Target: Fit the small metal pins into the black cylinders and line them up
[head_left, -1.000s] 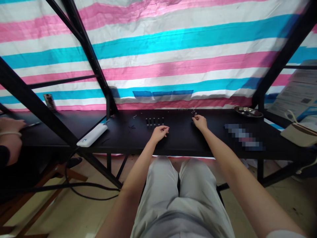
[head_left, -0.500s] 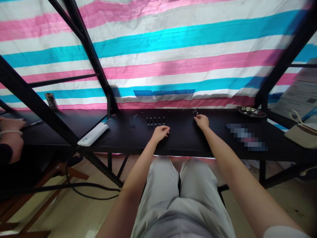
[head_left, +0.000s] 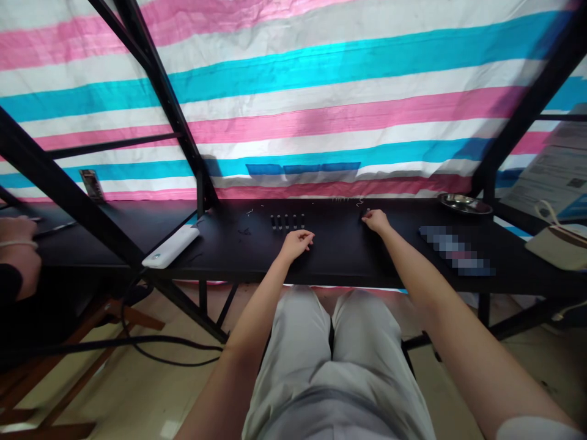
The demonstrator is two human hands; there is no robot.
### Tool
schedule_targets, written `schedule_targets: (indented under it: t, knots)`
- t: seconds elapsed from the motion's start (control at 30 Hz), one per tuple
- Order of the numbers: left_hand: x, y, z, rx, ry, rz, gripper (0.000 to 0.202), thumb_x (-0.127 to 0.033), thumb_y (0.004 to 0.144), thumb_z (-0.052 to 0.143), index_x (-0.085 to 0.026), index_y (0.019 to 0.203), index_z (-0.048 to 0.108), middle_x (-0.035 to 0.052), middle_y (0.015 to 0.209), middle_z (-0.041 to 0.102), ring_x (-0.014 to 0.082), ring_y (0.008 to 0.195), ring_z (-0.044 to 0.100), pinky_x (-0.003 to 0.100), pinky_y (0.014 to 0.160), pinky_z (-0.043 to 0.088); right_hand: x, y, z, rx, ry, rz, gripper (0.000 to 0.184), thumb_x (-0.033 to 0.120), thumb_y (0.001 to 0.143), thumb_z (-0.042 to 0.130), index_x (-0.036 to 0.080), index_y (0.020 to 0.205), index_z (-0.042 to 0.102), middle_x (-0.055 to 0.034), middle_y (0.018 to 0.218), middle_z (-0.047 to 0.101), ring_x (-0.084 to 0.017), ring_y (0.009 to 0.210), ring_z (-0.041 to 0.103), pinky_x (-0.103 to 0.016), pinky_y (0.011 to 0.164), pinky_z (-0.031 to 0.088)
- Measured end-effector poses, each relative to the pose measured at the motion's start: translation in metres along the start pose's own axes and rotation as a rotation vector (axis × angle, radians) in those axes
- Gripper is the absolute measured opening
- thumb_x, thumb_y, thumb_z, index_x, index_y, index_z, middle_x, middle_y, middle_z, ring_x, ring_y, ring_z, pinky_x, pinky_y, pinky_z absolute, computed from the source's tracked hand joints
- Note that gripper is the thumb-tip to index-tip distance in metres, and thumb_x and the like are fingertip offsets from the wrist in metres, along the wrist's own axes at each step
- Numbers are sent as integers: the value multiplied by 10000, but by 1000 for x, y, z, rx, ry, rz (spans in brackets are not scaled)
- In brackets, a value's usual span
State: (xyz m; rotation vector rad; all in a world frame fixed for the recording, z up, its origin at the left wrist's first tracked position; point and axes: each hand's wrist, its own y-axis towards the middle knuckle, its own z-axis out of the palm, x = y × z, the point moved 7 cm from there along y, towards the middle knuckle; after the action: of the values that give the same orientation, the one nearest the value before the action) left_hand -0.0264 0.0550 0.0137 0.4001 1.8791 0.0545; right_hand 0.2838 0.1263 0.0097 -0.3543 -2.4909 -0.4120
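Note:
On the black table (head_left: 337, 263), several small dark cylinders with grey ends (head_left: 287, 222) stand in a short row. My left hand (head_left: 297, 244) rests just in front of the row's right end, its fingers curled together; whatever they hold, if anything, is hidden. Farther right and back, my right hand (head_left: 376, 221) pinches a small dark cylinder (head_left: 367, 212) low over the table, mostly covered by the fingers. I cannot tell whether that piece touches the tabletop.
A white power bank-like box (head_left: 171, 247) lies left, and a shiny metal dish (head_left: 465, 205) back right. Near it are a blurred packet (head_left: 456, 250) and a beige pouch (head_left: 559, 247). Black frame posts (head_left: 167, 104) flank the table. Another person's hand (head_left: 18, 229) is far left.
My right hand has shifted slightly to the right with the small cylinder at its fingertips. My left hand and the row have stayed nearly the same; the view has tilted a little.

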Motion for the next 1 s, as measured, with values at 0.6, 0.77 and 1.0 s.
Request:
schedule_targets:
  t: [0.6,0.77,1.0]
  knots:
    - [0,-1,-1,-9,1,-2,221,-310,740,594,-116,825,658,30,641,636,64,453,522,193,515,427,-7,2,-10,201,-78,141,206,269,639,679,160,506,565,-73,517,559,-208,578,591,-316,582,459]
    - [0,0,-5,-61,-17,6,206,-301,738,581,-119,802,652,18,627,621,56,421,504,188,481,410,22,-24,-37,-97,-98,-40,112,293,683,622,184,677,600,-87,693,617,-213,706,595,-315,653,438]
    - [-4,-3,-13,-153,-64,27,207,-305,740,567,-119,798,639,4,596,601,50,391,482,177,438,385,108,-87,22,95,278,-489,217,323,724,601,174,882,606,-18,729,630,-121,617,545,-255,646,435]
